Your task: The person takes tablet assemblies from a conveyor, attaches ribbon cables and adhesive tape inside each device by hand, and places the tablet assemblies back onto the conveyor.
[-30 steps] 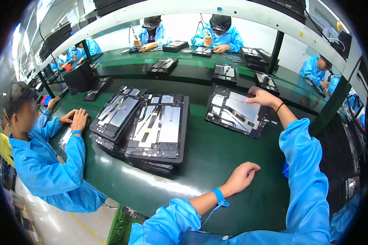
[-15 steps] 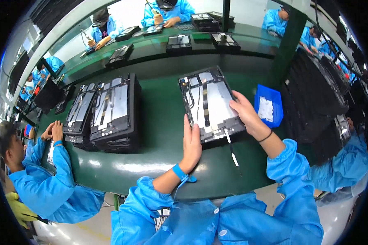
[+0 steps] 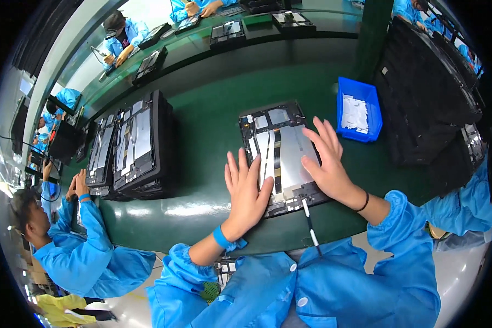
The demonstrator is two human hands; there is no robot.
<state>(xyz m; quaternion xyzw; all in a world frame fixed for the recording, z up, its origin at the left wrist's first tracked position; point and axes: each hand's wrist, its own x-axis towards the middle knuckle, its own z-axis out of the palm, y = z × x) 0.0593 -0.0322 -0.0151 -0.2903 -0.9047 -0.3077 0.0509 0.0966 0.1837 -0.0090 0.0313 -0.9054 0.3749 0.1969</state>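
Note:
An opened tablet (image 3: 295, 156) lies in front of me on the green bench, its silver battery plates and black ribbon strips exposed. A thin black-and-white flex cable (image 3: 310, 227) sticks out from its near edge. My left hand (image 3: 245, 191) rests at the tablet's left side, fingers spread, the fingertips beside or over its edge. On the opposite side my right hand (image 3: 332, 169) is open too, with its thumb over the silver plate and its other fingers raised and apart. Neither hand grips anything; whether the palms touch the frame I cannot tell.
Stacks of similar opened tablets (image 3: 134, 147) stand to the left. A blue bin (image 3: 359, 112) of small white pieces sits beyond my right hand, with tall black tray stacks (image 3: 421, 104) further right. A co-worker in blue (image 3: 82, 235) works at the left; others sit across the bench.
The tablet has gone from being held between both hands to lying flat on the bench. Both hands have let go and spread their fingers. My view has shifted slightly downward.

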